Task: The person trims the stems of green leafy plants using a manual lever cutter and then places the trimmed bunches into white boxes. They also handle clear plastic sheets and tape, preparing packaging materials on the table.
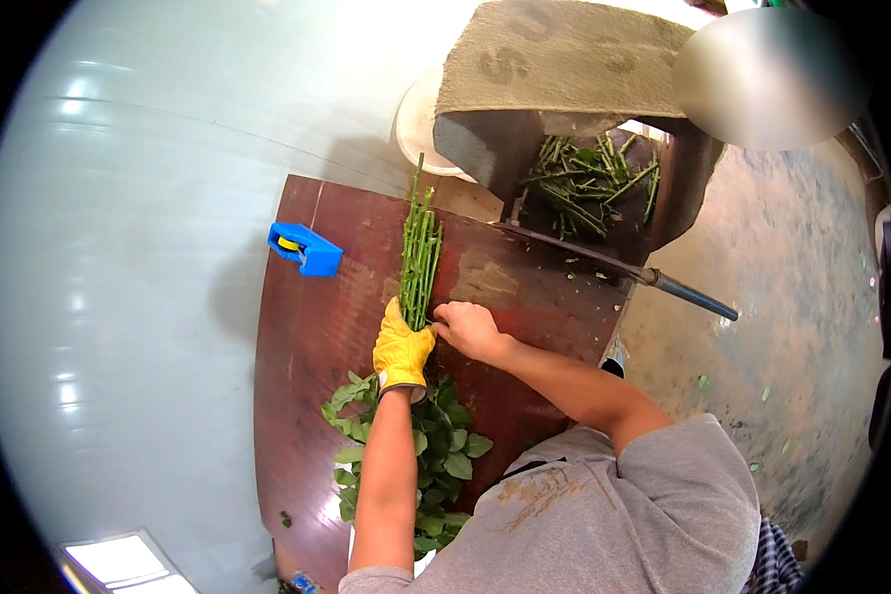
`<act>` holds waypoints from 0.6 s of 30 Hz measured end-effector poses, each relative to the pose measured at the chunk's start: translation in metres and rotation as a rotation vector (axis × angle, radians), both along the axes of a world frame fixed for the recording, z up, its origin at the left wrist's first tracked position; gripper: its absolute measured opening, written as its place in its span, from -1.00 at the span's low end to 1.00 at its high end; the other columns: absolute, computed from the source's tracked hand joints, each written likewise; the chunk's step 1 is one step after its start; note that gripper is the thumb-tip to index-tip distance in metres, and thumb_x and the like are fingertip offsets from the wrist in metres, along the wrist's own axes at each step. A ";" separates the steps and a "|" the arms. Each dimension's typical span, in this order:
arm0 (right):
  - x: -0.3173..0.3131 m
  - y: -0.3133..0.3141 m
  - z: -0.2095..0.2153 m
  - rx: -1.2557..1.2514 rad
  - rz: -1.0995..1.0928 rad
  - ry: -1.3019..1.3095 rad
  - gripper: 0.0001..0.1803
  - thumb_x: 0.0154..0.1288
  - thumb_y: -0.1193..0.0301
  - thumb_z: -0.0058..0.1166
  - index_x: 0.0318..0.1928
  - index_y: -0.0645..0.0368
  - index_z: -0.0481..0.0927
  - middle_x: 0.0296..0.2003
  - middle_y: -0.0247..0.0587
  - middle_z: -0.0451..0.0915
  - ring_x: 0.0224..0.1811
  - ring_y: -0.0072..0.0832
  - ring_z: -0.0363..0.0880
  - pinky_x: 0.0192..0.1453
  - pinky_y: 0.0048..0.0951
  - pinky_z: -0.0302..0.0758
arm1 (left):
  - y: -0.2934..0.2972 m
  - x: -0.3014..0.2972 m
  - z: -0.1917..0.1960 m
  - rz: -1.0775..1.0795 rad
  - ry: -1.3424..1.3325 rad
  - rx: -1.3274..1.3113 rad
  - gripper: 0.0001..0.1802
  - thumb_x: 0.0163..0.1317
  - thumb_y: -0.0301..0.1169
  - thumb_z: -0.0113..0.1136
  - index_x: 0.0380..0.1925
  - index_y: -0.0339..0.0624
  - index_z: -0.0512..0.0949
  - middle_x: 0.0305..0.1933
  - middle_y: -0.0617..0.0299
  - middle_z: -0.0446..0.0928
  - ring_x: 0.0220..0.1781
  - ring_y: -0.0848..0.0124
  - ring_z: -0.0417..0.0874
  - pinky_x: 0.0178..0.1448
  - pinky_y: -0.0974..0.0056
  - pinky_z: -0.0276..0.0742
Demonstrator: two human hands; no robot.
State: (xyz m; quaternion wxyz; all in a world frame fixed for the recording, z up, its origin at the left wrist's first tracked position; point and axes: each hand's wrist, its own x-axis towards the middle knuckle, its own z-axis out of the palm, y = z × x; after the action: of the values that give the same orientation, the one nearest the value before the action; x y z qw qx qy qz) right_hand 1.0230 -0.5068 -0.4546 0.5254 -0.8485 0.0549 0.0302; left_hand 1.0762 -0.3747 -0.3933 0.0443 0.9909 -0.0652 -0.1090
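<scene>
Both hands close on one bunch of green stems: the gloved left hand is wrapped around it above the leaves, and the bare right hand pinches it just beside. Stem ends lie bare on the brown table, uncut, short of the lever blade. Cut scraps fill the bin beyond, suggesting earlier bunches are done.

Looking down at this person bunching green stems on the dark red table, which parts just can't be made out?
- Head view: the middle of the bundle of green stems is hidden inside the yellow-gloved left hand.
- The bare right hand shows only its back; its fingertips and grip are hidden.
- The leafy lower ends are partly covered by the left forearm.
- The small blue plastic box: too small to identify.
- The grey blurred oval hides the upper right.
</scene>
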 end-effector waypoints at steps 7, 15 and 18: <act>0.013 -0.007 -0.003 -0.297 0.141 -0.166 -0.85 0.20 0.35 0.15 -0.35 0.18 0.64 -0.36 -0.01 0.67 -0.28 -0.07 0.70 -0.23 -0.08 0.62 | 0.001 0.000 -0.001 -0.017 -0.037 -0.001 -0.11 0.00 -0.08 0.33 0.37 0.09 0.24 0.13 -0.05 0.55 0.10 -0.09 0.62 0.12 -0.10 0.56; 0.042 -0.048 0.073 -0.816 0.428 -0.124 -0.88 0.08 0.43 0.16 -0.45 0.11 0.75 -0.44 -0.11 0.69 -0.30 -0.29 0.73 -0.35 -0.28 0.60 | 0.002 -0.003 0.007 -0.024 0.002 0.024 -0.12 0.02 -0.11 0.28 0.39 0.04 0.20 0.11 -0.08 0.55 0.06 -0.09 0.63 0.08 -0.11 0.57; 0.021 -0.068 0.121 -0.703 0.364 -0.411 -0.87 0.08 0.41 0.15 -0.36 0.14 0.69 -0.41 -0.18 0.63 -0.33 -0.31 0.70 -0.37 -0.30 0.58 | 0.004 -0.002 0.006 -0.035 -0.002 0.035 -0.11 0.03 -0.09 0.28 0.40 0.03 0.18 0.13 -0.07 0.54 0.05 -0.09 0.64 0.08 -0.12 0.57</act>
State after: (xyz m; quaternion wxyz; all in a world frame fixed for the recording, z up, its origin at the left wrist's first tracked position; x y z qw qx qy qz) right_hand 1.0445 -0.5750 -0.3337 0.1909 -0.9598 -0.1942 -0.0676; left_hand 1.0741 -0.3711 -0.3874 0.0247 0.9904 -0.0808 -0.1098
